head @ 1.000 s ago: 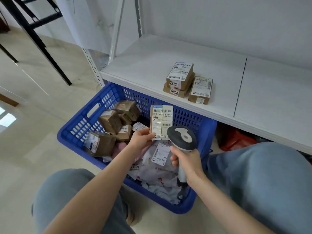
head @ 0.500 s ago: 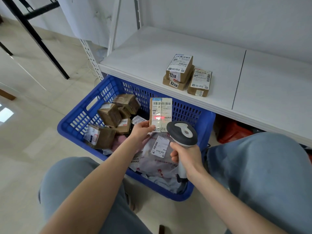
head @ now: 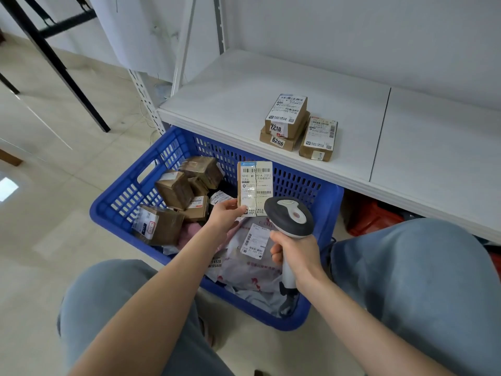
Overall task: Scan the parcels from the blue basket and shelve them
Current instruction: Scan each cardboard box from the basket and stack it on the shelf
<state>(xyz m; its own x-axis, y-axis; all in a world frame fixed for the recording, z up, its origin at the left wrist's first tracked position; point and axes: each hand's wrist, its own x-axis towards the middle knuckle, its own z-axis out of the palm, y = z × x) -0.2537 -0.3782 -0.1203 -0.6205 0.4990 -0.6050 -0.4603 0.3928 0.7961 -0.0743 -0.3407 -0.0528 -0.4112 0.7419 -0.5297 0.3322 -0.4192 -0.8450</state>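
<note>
Parcel (head: 254,188) pinched upright by left hand (head: 226,216), right hand (head: 294,248) gripping scanner (head: 288,216) just beside it

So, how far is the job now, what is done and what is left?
Done: a stack of two boxes and a third box beside it stand on the shelf. In hand: the left hand holds a labelled parcel upright over the blue basket, the right hand grips the scanner near it. Left: several brown boxes and soft bags in the basket.
</note>
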